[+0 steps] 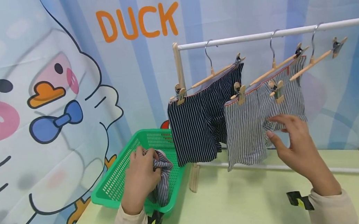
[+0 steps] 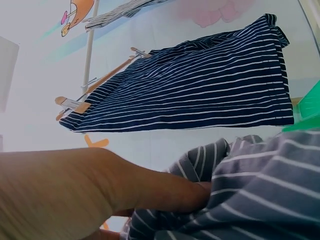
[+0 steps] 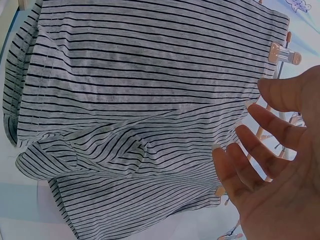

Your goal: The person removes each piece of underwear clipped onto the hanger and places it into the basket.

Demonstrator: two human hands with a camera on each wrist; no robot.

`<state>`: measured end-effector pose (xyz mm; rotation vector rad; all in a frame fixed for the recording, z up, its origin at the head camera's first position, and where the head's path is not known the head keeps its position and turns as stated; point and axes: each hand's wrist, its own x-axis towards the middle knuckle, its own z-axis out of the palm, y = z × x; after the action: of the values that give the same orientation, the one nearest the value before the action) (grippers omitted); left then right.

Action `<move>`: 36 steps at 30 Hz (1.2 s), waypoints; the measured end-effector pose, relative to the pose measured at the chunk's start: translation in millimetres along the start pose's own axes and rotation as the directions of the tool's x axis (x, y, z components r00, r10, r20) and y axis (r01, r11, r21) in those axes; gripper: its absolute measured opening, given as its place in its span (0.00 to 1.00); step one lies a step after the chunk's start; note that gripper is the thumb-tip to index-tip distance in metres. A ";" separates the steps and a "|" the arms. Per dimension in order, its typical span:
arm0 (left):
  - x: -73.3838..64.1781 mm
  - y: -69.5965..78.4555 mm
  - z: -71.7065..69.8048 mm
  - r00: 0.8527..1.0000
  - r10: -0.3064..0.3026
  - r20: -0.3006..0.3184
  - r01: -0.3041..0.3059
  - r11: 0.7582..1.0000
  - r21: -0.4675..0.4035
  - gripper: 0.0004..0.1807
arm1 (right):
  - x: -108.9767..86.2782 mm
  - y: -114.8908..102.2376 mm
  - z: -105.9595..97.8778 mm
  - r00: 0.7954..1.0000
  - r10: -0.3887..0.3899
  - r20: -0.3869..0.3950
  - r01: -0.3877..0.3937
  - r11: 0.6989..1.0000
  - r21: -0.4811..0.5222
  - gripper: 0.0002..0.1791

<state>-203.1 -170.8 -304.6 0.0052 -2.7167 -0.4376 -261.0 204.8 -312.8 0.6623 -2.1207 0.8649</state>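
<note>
My left hand (image 1: 140, 177) grips a bunched grey garment with white stripes (image 1: 164, 182) over the green basket (image 1: 105, 193); in the left wrist view the thumb presses into its folds (image 2: 260, 180). My right hand (image 1: 297, 149) is raised with fingers loosely bent and apart, holding nothing. It is close in front of the light grey striped shorts (image 1: 246, 128), which hang by clips from a hanger. In the right wrist view the palm shows beside their waistband end. Navy striped shorts (image 1: 193, 128) hang to the left, nearer the basket.
A rack with a white rail (image 1: 240, 39) and wooden feet stands on the pale green table (image 1: 230, 205). A third hanger (image 1: 312, 64) with clips hangs at the right, no garment clipped to it. Behind is a printed duck curtain (image 1: 152, 75).
</note>
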 end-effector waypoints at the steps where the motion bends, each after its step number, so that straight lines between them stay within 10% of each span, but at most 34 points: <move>1: -0.6 0.0 0.4 1.000 -0.003 0.007 0.003 1.000 0.002 0.09 | -0.3 -0.1 -0.3 1.000 -0.003 -0.002 0.003 1.000 -0.003 0.22; 22: -5.6 -2.6 -1.5 0.985 -0.074 0.157 0.070 0.997 0.029 0.04 | -2.1 -2.0 -8.5 1.000 0.003 -0.011 -0.003 1.000 -0.007 0.21; 36: -6.2 -8.3 2.8 0.987 -0.055 0.150 0.054 0.998 0.013 0.15 | -0.6 -1.8 -5.5 0.999 -0.030 -0.028 0.030 1.000 -0.008 0.21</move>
<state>-198.8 -177.5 -312.0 0.0511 -2.8725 -0.4590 -257.0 207.9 -309.9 0.6725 -2.0831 0.8442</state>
